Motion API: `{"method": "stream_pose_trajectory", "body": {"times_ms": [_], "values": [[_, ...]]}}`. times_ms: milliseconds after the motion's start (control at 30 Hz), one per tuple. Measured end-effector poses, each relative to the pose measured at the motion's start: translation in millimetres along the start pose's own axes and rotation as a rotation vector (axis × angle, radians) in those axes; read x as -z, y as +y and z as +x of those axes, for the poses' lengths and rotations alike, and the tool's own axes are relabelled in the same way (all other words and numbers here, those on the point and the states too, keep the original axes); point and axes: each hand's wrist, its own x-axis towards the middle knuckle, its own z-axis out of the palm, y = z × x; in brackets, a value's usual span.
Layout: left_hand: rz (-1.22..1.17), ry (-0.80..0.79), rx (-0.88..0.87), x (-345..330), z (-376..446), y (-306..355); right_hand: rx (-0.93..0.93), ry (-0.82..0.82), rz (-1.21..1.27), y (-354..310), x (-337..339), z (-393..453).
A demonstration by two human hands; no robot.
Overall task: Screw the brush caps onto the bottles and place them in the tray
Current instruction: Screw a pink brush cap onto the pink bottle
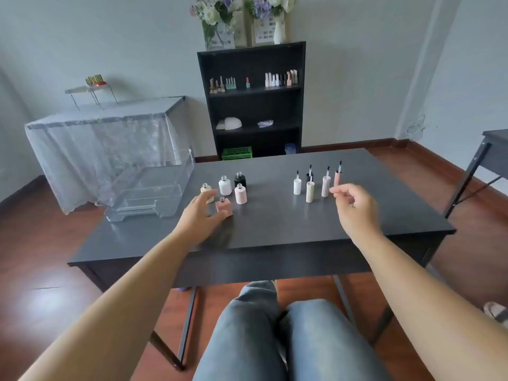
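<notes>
Several small open bottles stand left of the table's middle: a pink square bottle (224, 207), a cream bottle (205, 189), a white bottle (225, 185), a black bottle (240, 180) and a ribbed pink bottle (240, 194). My left hand (202, 215) is spread open right beside the pink square bottle, thumb touching or nearly touching its side. Several brush caps stand upside down, brushes up, to the right: a white cap (297, 185), a cream cap (309, 191), a ribbed pink cap (326, 185), a pink cap (337, 177). My right hand (354, 204) hovers just right of them, fingers loosely curled, holding nothing. The clear tray (154, 188) sits at the far left.
The dark table (275, 232) ends close to my knees. A black shelf (251, 100) with more bottles stands behind it, a cloth-covered table (104, 138) is at the back left, and another table's edge (494, 149) shows at the right.
</notes>
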Motion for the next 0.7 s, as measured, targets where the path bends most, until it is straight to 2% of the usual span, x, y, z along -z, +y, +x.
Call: {"method": "stream_pose_trajectory", "body": {"times_ms": [167,333,500,700], "values": [[-0.13,0.09,0.07,-12,3,-9,-0.17,-0.021,-0.002,20,0,10],[-0.058,0.089,0.037,-19,7,-9,-0.269,0.026,-0.033,33,-4,44],[-0.034,0.073,-0.004,-25,3,2,-0.298,0.026,-0.112,40,-10,75],[-0.062,-0.02,-0.079,-48,11,23,-0.297,-0.013,-0.142,45,-20,100]]}}
